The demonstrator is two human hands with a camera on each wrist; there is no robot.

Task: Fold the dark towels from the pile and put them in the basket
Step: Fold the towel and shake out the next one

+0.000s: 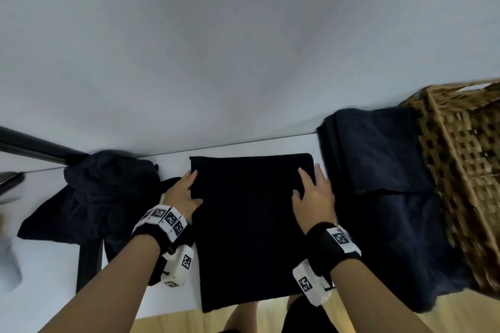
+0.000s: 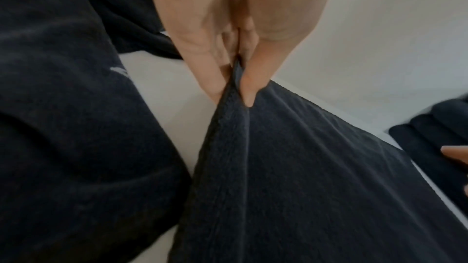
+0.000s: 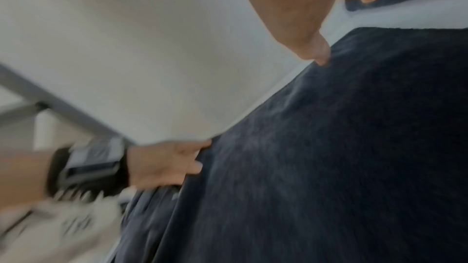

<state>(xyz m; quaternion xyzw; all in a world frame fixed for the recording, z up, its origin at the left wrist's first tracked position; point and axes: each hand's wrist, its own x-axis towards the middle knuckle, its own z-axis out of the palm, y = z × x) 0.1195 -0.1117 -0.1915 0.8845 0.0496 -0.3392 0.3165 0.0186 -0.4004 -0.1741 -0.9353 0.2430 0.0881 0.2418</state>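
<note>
Both hands are on the towel (image 1: 251, 230): left hand (image 1: 184, 194) pinching its left edge, right hand (image 1: 313, 197) at the right edge, grip unclear. Its long axis runs from the grips back toward the person, over the tabletop (image 1: 48, 278) edge. The basket (image 1: 465, 170) lies right of the right-hand grip, the nearer one. Only the left wrist view shows thumb (image 2: 249, 87) and fingers clamped on the hem.

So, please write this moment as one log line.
left hand: pinches flat dark towel edge | right hand: grips opposite edge | wicker basket: folded dark towels beside
</note>
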